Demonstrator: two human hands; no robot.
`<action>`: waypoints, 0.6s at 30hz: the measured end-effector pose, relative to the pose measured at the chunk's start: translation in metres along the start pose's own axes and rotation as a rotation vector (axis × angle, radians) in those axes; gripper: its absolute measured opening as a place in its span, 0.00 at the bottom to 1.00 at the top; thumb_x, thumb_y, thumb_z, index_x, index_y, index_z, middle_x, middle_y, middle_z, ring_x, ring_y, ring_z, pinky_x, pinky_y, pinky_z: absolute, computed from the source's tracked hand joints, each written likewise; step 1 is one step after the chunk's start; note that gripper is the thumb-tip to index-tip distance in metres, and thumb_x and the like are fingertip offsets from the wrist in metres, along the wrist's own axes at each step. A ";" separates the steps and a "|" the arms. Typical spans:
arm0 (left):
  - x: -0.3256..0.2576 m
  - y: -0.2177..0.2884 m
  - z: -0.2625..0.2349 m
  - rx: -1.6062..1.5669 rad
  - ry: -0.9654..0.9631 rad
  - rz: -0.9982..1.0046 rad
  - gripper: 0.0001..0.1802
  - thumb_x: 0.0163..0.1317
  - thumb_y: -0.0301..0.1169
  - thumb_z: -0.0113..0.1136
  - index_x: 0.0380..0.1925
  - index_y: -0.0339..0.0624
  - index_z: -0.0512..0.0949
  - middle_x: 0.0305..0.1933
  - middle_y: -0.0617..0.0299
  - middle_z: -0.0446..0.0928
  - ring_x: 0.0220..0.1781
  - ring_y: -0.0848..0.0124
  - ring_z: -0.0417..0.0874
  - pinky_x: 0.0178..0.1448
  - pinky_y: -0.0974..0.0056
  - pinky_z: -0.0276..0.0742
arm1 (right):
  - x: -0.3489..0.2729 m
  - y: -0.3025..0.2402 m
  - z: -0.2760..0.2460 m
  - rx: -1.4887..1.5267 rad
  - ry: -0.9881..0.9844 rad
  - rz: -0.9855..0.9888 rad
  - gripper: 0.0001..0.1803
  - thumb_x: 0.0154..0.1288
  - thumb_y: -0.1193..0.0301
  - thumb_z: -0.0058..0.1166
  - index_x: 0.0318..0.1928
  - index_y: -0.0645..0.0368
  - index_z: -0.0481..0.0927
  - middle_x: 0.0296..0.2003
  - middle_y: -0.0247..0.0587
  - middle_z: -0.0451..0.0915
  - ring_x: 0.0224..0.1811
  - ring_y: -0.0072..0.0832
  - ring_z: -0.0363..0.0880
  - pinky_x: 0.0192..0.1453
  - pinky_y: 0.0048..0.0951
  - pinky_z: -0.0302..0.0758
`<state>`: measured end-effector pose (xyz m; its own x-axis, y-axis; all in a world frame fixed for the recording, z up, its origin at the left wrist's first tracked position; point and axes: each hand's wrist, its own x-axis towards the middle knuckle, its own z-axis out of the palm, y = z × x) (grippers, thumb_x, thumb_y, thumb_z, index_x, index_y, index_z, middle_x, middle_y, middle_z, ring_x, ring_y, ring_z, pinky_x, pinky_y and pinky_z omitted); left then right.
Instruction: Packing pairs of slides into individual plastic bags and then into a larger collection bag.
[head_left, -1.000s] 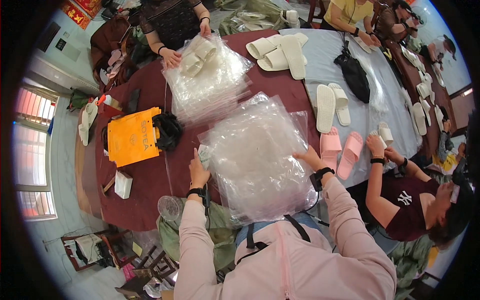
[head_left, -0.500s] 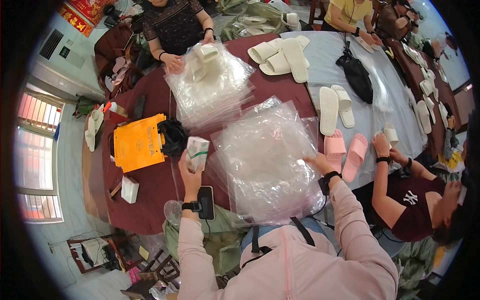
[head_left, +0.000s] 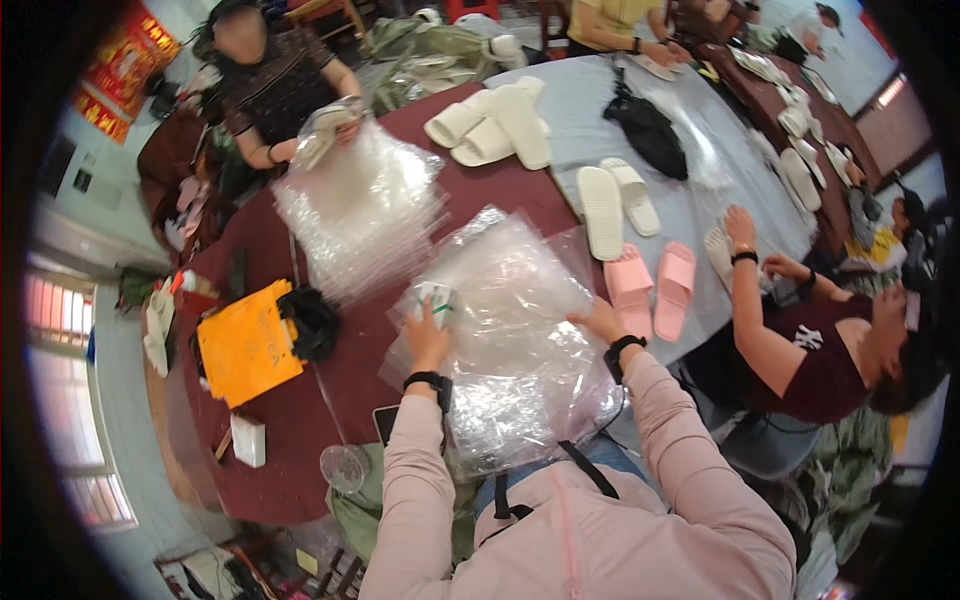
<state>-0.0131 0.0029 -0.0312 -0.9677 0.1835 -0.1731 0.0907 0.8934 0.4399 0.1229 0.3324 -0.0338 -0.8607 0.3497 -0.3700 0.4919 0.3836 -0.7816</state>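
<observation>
A small white pack with a green band [head_left: 436,301] is held in my left hand [head_left: 427,338], over the left part of a stack of clear plastic bags [head_left: 510,300]. The stack lies flat in front of me, its near edge close to my body. My right hand [head_left: 601,325] is at the stack's right edge, fingers stretched towards the middle, with nothing visible in them. Whether its fingertips press on the plastic is hard to tell. Just right of that hand stands a pair of pink slide sandals [head_left: 652,292].
Orange bag [head_left: 248,343], black bundle [head_left: 312,322] and white box [head_left: 248,440] lie left. Across the table a person handles white slides over another bag stack [head_left: 365,205]. White slides [head_left: 600,212] and a black pouch [head_left: 645,130] lie right, near another worker's hands [head_left: 742,235].
My left hand has carried the white pack rightward onto the bag stack. My right hand stays by the stack's right edge. The view has shifted. The person opposite has lifted the white slides.
</observation>
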 end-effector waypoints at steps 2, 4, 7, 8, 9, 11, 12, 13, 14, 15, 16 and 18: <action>0.004 0.011 0.002 -0.001 0.031 0.054 0.41 0.46 0.33 0.63 0.63 0.58 0.59 0.56 0.35 0.61 0.58 0.41 0.63 0.63 0.48 0.58 | -0.003 0.012 -0.001 -0.016 0.066 0.027 0.34 0.43 0.58 0.68 0.49 0.66 0.72 0.45 0.55 0.77 0.49 0.45 0.76 0.54 0.36 0.69; 0.015 -0.004 -0.002 0.063 0.119 0.154 0.37 0.46 0.34 0.62 0.61 0.57 0.64 0.56 0.39 0.63 0.57 0.43 0.64 0.62 0.47 0.59 | -0.014 -0.010 -0.003 -0.190 0.102 0.163 0.41 0.44 0.53 0.66 0.54 0.66 0.65 0.46 0.57 0.76 0.50 0.49 0.75 0.55 0.39 0.69; 0.030 -0.029 -0.017 0.211 0.323 0.404 0.31 0.47 0.38 0.62 0.56 0.53 0.71 0.55 0.45 0.65 0.57 0.47 0.65 0.61 0.48 0.61 | -0.029 -0.033 0.005 -0.400 0.316 0.047 0.45 0.45 0.46 0.63 0.56 0.63 0.60 0.42 0.54 0.77 0.46 0.50 0.76 0.51 0.44 0.70; 0.030 -0.020 -0.018 0.271 0.367 0.434 0.28 0.49 0.38 0.61 0.53 0.49 0.73 0.54 0.47 0.66 0.57 0.48 0.65 0.59 0.49 0.63 | -0.027 -0.024 0.011 -0.505 0.387 0.040 0.47 0.46 0.43 0.60 0.59 0.62 0.60 0.44 0.50 0.75 0.47 0.46 0.74 0.52 0.45 0.67; 0.026 -0.008 -0.015 0.254 0.350 0.467 0.28 0.49 0.38 0.61 0.53 0.49 0.73 0.54 0.47 0.66 0.57 0.48 0.65 0.59 0.49 0.63 | -0.030 -0.013 0.011 -0.508 0.411 0.072 0.47 0.46 0.43 0.60 0.59 0.62 0.60 0.44 0.50 0.75 0.47 0.46 0.74 0.52 0.45 0.67; 0.008 0.005 -0.022 0.238 0.211 0.349 0.27 0.50 0.38 0.60 0.53 0.46 0.73 0.54 0.47 0.67 0.58 0.48 0.65 0.58 0.49 0.64 | -0.037 -0.014 0.014 -0.604 0.460 -0.021 0.50 0.48 0.40 0.57 0.63 0.61 0.57 0.49 0.47 0.72 0.51 0.43 0.71 0.56 0.46 0.62; -0.002 0.007 -0.013 0.325 0.269 0.373 0.27 0.52 0.39 0.59 0.53 0.44 0.71 0.54 0.46 0.68 0.59 0.48 0.64 0.58 0.48 0.64 | -0.043 -0.014 0.012 -0.571 0.453 -0.043 0.51 0.50 0.40 0.55 0.65 0.59 0.54 0.51 0.44 0.71 0.54 0.41 0.68 0.59 0.47 0.58; -0.014 0.013 -0.013 0.248 0.191 0.443 0.28 0.52 0.40 0.59 0.54 0.44 0.70 0.55 0.46 0.67 0.60 0.47 0.63 0.60 0.47 0.62 | -0.045 -0.017 0.010 -0.567 0.458 -0.048 0.51 0.50 0.40 0.55 0.65 0.59 0.54 0.51 0.44 0.71 0.54 0.41 0.68 0.59 0.47 0.58; -0.027 0.022 -0.011 0.169 0.107 0.518 0.29 0.52 0.41 0.59 0.55 0.44 0.69 0.56 0.45 0.67 0.62 0.47 0.62 0.61 0.46 0.60 | -0.049 -0.016 0.006 -0.592 0.536 -0.105 0.46 0.52 0.43 0.55 0.64 0.58 0.57 0.51 0.45 0.71 0.52 0.42 0.69 0.58 0.47 0.59; -0.048 0.003 0.006 0.214 0.087 0.569 0.30 0.52 0.42 0.59 0.55 0.43 0.69 0.56 0.45 0.67 0.62 0.47 0.61 0.62 0.45 0.59 | -0.049 -0.021 0.006 -0.611 0.598 -0.187 0.42 0.53 0.45 0.54 0.62 0.57 0.61 0.50 0.45 0.71 0.50 0.43 0.70 0.57 0.47 0.61; -0.071 -0.017 0.027 0.257 0.065 0.616 0.31 0.52 0.43 0.59 0.55 0.42 0.68 0.56 0.44 0.67 0.62 0.46 0.61 0.63 0.45 0.57 | -0.047 -0.022 0.003 -0.607 0.586 -0.213 0.42 0.53 0.45 0.54 0.62 0.57 0.61 0.50 0.45 0.71 0.50 0.43 0.70 0.57 0.47 0.61; -0.129 0.018 0.024 0.108 -0.043 0.602 0.32 0.52 0.46 0.59 0.57 0.46 0.68 0.59 0.41 0.63 0.64 0.44 0.58 0.65 0.40 0.52 | -0.046 0.006 -0.020 -0.463 0.613 -0.192 0.29 0.56 0.51 0.53 0.54 0.54 0.71 0.49 0.48 0.71 0.47 0.45 0.71 0.51 0.46 0.66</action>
<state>0.1194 0.0052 -0.0224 -0.7293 0.6829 0.0418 0.6437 0.6642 0.3801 0.1674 0.3356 -0.0112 -0.7763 0.5985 0.1976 0.4629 0.7542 -0.4658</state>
